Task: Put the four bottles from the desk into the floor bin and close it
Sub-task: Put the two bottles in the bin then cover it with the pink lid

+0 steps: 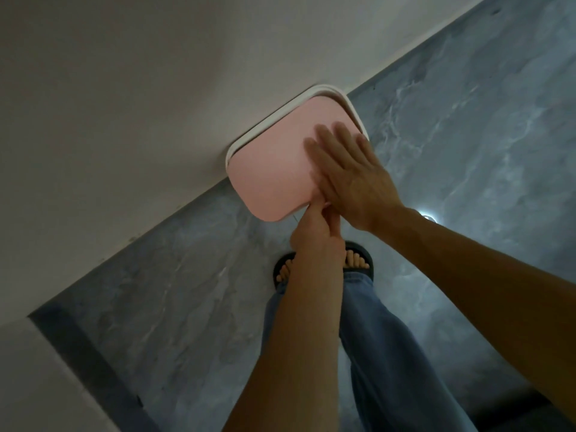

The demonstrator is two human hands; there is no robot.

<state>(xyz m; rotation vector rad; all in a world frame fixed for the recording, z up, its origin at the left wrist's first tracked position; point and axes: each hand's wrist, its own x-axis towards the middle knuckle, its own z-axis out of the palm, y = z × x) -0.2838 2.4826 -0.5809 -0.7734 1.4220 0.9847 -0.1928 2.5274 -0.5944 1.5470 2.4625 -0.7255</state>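
Far left, a plain off-white wall (124, 104) is filling the upper view; a grey marbled tile floor (467, 151) is running along its foot. Against the wall, a floor bin with a white rounded rim (237, 145) is sitting under a flat pink plastic lid (271, 169), the lid lying nearly level inside the rim with a thin gap showing along the far edge. The left hand (314, 232) is reaching to the lid's near corner, fingers curled and pinching or hooking the edge; the exact grip is hidden under the other hand. The right hand (349, 173) is lying flat on the lid's right side, fingers spread, pressing down. Below, feet in dark slide sandals (358, 263) and blue jeans are standing close to the bin. No bottles are showing; judged from this, they are already inside and the closing step is in hand. Next move likely calls for even downward pressure until the lid seats all round. No brand, label or writing is readable.
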